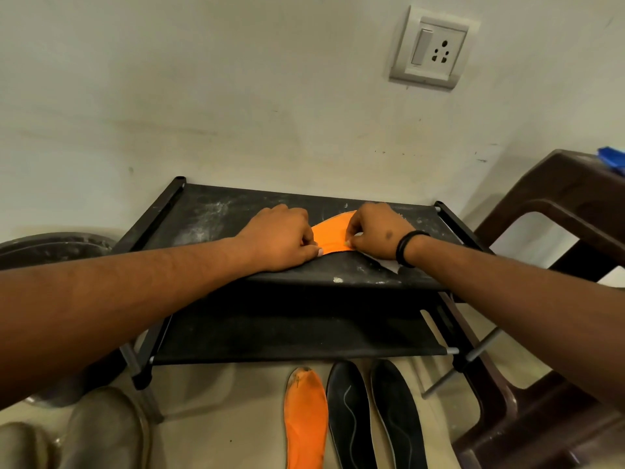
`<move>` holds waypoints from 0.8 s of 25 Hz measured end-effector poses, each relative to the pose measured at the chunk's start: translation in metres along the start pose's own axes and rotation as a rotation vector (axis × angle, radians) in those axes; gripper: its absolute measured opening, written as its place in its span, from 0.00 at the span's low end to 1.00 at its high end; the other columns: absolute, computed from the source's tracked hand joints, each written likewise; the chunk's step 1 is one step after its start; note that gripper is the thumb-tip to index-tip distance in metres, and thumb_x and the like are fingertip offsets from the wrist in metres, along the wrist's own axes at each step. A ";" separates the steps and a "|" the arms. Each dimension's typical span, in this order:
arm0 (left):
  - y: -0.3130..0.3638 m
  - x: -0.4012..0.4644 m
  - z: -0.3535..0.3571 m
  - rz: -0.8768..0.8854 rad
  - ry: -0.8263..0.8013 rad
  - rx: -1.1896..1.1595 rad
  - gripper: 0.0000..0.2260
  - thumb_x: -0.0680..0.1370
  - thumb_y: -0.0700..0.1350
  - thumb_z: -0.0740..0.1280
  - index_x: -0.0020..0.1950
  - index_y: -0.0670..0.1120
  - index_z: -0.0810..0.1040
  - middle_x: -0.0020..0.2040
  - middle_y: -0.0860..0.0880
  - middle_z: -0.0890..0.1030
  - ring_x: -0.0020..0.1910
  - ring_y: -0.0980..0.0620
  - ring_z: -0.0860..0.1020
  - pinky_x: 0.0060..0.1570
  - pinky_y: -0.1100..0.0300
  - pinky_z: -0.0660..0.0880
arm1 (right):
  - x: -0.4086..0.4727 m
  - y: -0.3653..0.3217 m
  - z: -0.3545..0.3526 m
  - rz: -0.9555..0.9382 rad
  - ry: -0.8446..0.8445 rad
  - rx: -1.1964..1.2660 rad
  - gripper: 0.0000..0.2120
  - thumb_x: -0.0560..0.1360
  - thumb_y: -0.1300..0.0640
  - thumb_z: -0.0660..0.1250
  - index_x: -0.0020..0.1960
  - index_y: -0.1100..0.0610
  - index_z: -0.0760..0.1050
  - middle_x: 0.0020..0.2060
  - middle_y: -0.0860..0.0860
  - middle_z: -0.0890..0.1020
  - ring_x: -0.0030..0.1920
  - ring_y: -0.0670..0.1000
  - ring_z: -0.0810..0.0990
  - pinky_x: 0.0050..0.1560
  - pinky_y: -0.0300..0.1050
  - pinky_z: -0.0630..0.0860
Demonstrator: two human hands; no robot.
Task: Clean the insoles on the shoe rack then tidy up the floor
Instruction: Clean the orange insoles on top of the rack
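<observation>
An orange insole [331, 235] lies on the dusty top shelf of the black shoe rack [209, 214]. My left hand [282, 236] presses down on its left end. At the insole's right side my right hand [377, 231], with a black band on the wrist, pinches its near edge; something white [389, 264] pokes out from under that hand. On the floor in front of the rack lie another orange insole [306, 418], stained at the toe, and two black insoles [348, 414] [397, 414], side by side.
A brown plastic chair [554, 231] stands right of the rack with a blue object [612, 160] on it. Grey boots [101, 431] sit at the lower left. A dark round basin [50, 248] is left of the rack. A wall socket [431, 49] is above.
</observation>
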State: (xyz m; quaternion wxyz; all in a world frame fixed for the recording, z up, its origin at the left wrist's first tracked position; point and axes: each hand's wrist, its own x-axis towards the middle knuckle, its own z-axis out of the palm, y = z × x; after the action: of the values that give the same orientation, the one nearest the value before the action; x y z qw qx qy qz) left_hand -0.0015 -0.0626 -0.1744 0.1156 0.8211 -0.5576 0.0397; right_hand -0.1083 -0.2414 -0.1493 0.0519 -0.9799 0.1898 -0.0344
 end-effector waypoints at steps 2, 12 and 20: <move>-0.001 0.000 -0.001 -0.007 0.001 -0.012 0.17 0.79 0.62 0.64 0.54 0.53 0.86 0.51 0.54 0.75 0.52 0.51 0.73 0.51 0.53 0.72 | 0.009 0.003 -0.001 0.080 0.038 -0.023 0.07 0.73 0.57 0.67 0.48 0.57 0.82 0.46 0.54 0.84 0.46 0.56 0.82 0.50 0.55 0.81; -0.001 0.000 0.000 -0.020 0.030 -0.046 0.15 0.78 0.62 0.66 0.51 0.54 0.87 0.57 0.55 0.80 0.56 0.51 0.76 0.56 0.50 0.73 | 0.014 -0.014 0.001 0.016 0.016 -0.062 0.07 0.75 0.55 0.67 0.51 0.52 0.82 0.53 0.52 0.83 0.52 0.55 0.81 0.56 0.55 0.78; -0.006 0.001 0.000 -0.135 0.110 -0.006 0.21 0.70 0.68 0.69 0.47 0.52 0.85 0.40 0.53 0.83 0.40 0.54 0.79 0.43 0.55 0.76 | 0.008 -0.044 0.008 -0.130 -0.063 0.132 0.06 0.73 0.62 0.68 0.47 0.57 0.82 0.45 0.52 0.83 0.48 0.53 0.81 0.53 0.52 0.80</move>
State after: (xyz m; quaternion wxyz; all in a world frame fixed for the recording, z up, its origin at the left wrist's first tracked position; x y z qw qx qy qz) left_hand 0.0044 -0.0615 -0.1752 0.1507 0.8530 -0.4939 0.0753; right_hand -0.0843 -0.2031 -0.1519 0.1199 -0.9851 0.1215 -0.0194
